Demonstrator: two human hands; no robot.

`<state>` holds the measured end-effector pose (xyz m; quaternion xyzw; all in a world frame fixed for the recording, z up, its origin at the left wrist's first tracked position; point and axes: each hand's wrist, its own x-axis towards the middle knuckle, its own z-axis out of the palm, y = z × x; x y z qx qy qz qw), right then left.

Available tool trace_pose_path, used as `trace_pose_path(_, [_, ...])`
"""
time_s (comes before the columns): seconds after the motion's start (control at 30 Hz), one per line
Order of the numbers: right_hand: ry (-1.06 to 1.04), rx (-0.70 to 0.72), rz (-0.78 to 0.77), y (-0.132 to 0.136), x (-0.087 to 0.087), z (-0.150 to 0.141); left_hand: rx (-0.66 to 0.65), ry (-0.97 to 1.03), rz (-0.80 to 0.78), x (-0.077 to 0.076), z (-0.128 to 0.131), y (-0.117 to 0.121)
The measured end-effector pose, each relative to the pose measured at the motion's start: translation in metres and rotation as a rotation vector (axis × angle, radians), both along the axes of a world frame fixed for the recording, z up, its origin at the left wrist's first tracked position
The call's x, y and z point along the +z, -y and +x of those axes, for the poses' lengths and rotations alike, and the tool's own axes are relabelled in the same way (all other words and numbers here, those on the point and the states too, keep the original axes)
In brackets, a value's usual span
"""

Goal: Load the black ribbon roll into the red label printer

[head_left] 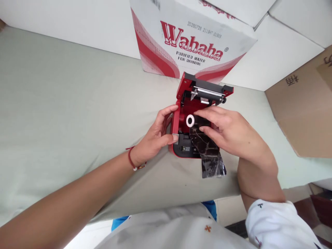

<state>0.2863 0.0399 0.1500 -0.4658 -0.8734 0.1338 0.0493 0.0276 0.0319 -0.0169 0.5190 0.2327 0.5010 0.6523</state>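
A small red and black printer-like machine (175, 119) stands on the cloth-covered table with its lid (207, 84) raised; a black roller with a metal bar shows under the lid. My left hand (153, 138) grips the machine's left wall, thumb at the front corner and fingers along the outside. Between the thumb and fingers of my right hand (228, 129) is a roll of shiny black film (199, 121) with a white ring-shaped core end, held in the machine's open bay. Its loose crinkled tail hangs over the front edge. The right end of the roll is hidden.
A white and red Wahaha water carton (192, 38) stands right behind the machine. White boxes (285, 52) are stacked behind it, and a brown cardboard box (306, 114) stands at the right. The pale green cloth (64, 103) covers the table up to its near edge.
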Motion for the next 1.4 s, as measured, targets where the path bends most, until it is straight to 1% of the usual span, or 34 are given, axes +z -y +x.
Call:
trace_pose_path(0.1, [0.148,-0.096,0.015,-0.003,-0.008,-0.009,0.004,-0.014,-0.001,-0.001,0.0,0.0])
trace_pose_path(0.17, [0.2,-0.152,0.028,-0.004,-0.011,-0.016,0.009,-0.016,-0.003,-0.001,0.001,0.0])
trace_pose_path(0.27, [0.204,-0.206,0.075,-0.008,-0.019,-0.023,0.006,-0.025,-0.018,0.0,0.0,0.0])
trace_pose_path(0.37, [0.165,-0.204,0.129,-0.01,-0.024,-0.021,0.012,-0.027,-0.016,0.001,0.0,0.0])
trace_pose_path(0.4, [0.134,-0.176,0.129,-0.01,-0.023,-0.019,0.013,-0.025,-0.012,0.001,0.0,0.0])
trace_pose_path(0.47, [0.023,-0.068,0.085,-0.006,-0.014,-0.012,0.011,-0.018,-0.003,0.0,0.001,0.0])
trace_pose_path(0.53, [-0.102,0.088,0.018,0.002,0.001,-0.004,0.006,-0.018,0.01,-0.002,0.001,0.001])
trace_pose_path(0.6, [-0.158,0.243,-0.032,0.014,0.02,0.003,0.027,-0.037,0.049,-0.004,0.002,0.003])
trace_pose_path(0.67, [-0.1,0.34,-0.043,0.029,0.035,0.008,0.114,-0.097,0.127,-0.005,0.002,0.007])
trace_pose_path(0.73, [0.024,0.376,-0.045,0.042,0.046,0.013,0.268,-0.188,0.257,-0.003,0.002,0.011])
trace_pose_path(0.83, [0.162,0.392,-0.045,0.056,0.052,0.02,0.507,-0.306,0.553,0.001,0.002,0.017])
trace_pose_path(0.9, [0.194,0.427,-0.022,0.061,0.051,0.023,0.588,-0.366,0.762,0.003,0.001,0.021])
trace_pose_path(0.97, [0.233,0.468,0.024,0.063,0.05,0.026,0.579,-0.422,0.926,0.001,0.0,0.026])
trace_pose_path(1.03, [0.274,0.502,0.063,0.065,0.048,0.027,0.507,-0.48,1.022,-0.002,-0.002,0.031])
trace_pose_path(1.1, [0.3,0.519,0.082,0.065,0.049,0.027,0.433,-0.532,1.064,-0.005,-0.005,0.035])
trace_pose_path(1.17, [0.287,0.534,0.069,0.064,0.05,0.027,0.408,-0.57,1.081,-0.005,-0.007,0.037])
trace_pose_path(1.23, [0.205,0.511,0.023,0.059,0.053,0.025,0.437,-0.575,1.099,-0.003,-0.008,0.037])
trace_pose_path(1.27, [0.132,0.459,0.009,0.056,0.053,0.023,0.454,-0.569,1.105,-0.002,-0.007,0.036])
trace_pose_path(1.3, [0.041,0.361,0.016,0.052,0.053,0.02,0.464,-0.561,1.106,0.0,-0.007,0.036])
trace_pose_path(1.33, [-0.066,0.228,0.054,0.047,0.051,0.017,0.465,-0.554,1.103,0.001,-0.006,0.036])
trace_pose_path(1.4, [-0.236,-0.025,0.214,0.034,0.043,0.011,0.454,-0.543,1.091,0.002,-0.003,0.036])
